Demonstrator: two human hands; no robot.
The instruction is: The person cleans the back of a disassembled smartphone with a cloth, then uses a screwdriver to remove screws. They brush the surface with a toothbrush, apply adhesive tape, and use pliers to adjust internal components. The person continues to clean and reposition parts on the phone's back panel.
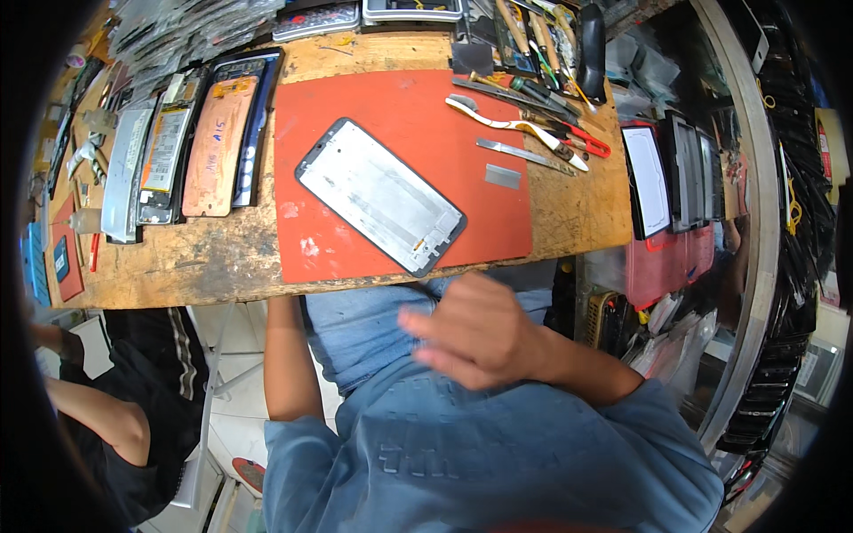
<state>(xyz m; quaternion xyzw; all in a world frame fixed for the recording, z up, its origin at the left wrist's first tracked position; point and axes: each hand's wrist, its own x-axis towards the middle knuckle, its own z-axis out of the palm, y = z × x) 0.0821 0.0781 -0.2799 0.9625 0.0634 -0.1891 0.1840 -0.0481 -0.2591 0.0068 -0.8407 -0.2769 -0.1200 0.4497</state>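
Note:
My right hand (484,329) hovers over my lap, just in front of the bench edge, slightly blurred. Two of its digits point left with a gap between them; the others bend away, and nothing shows in the hand. My left forearm reaches up to the bench edge, and the left hand is hidden beneath it. Nearest to my right hand, on a red mat (400,98), a phone screen assembly (382,195) with a black frame and a silvery-white inner face lies diagonally. No hand touches it.
A white-and-red brush (506,124), tweezers (524,153) and a small metal blade (503,176) lie right of the phone part. Several opened phones, including a copper-coloured back panel (218,147), line the left. Another person's arm (98,413) is at lower left. A pink plastic box (666,266) stands right.

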